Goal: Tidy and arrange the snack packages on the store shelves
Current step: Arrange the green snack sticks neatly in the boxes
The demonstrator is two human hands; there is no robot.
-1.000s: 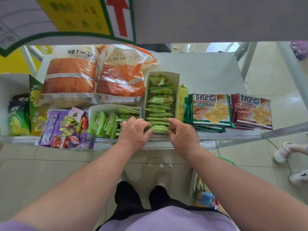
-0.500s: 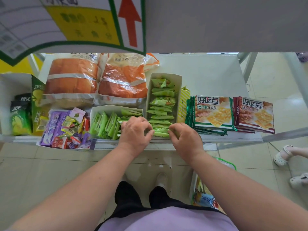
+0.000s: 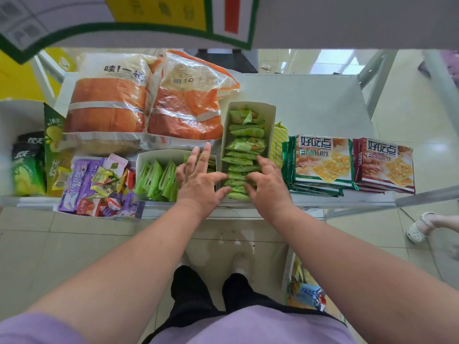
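Green sachets in the upright carton were mid-straightening; your left hand was spread, right hand pinching sachets. Next, square the front row.

Floor: pale beige glossy tiles with thin grout lines; soft reflections show on the surface.
Shelf unit: white flat board, bare at the rear right; light grey metal front rail.
Shelf posts: light grey angled metal struts at the rear right corner.
Upper shelf: white underside spanning the top of the view.
Sign: hangs at the upper left; yellow panel, green border, red stripe on white.
Yellow surface: at the far left, behind the shelf.
Light: bright and even; a brighter patch lies on the floor beyond the shelf.
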